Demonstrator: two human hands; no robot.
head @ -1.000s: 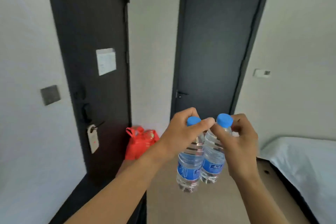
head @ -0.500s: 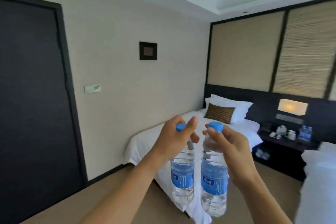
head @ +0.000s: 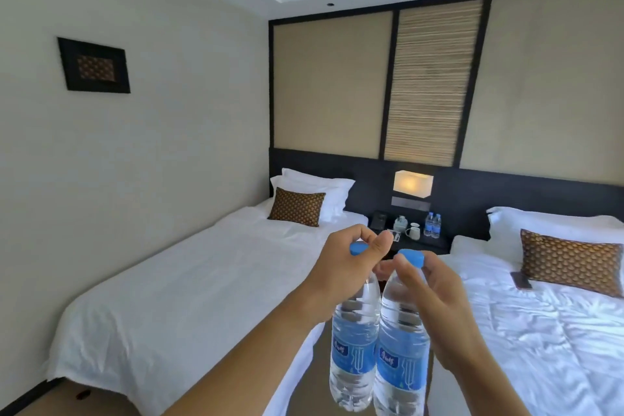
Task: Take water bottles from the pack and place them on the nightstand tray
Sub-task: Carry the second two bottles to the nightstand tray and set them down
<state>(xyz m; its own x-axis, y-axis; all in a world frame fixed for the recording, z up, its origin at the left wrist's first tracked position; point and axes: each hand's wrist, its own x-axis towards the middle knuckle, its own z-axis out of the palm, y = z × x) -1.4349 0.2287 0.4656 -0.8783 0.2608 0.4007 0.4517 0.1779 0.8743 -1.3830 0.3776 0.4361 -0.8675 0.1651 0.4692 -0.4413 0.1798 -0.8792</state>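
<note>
1. Standing between two white beds in the head view, a person holds two water bottles out in front, at about 6 o'clock in the picture.
2. The left hand [head: 341, 273] pinches the neck of the left bottle [head: 354, 344] just under its blue cap, fingers curled tight around it.
3. The right hand [head: 435, 297] pinches the right bottle [head: 400, 355] by its blue cap and neck in the same way.
4. Both bottles hang upright, side by side and touching, blue labels facing the viewer.
5. Ahead at 12 o'clock from the hands, the dark nightstand [head: 435, 245] sits between the beds, well apart from the hands.
6. On it stand two more bottles [head: 432, 224], close together, with a white mug [head: 412, 232] just to their 9 o'clock side.
7. A lit wall lamp [head: 412, 182] glows above the nightstand.
8. The tray itself cannot be made out.
</note>
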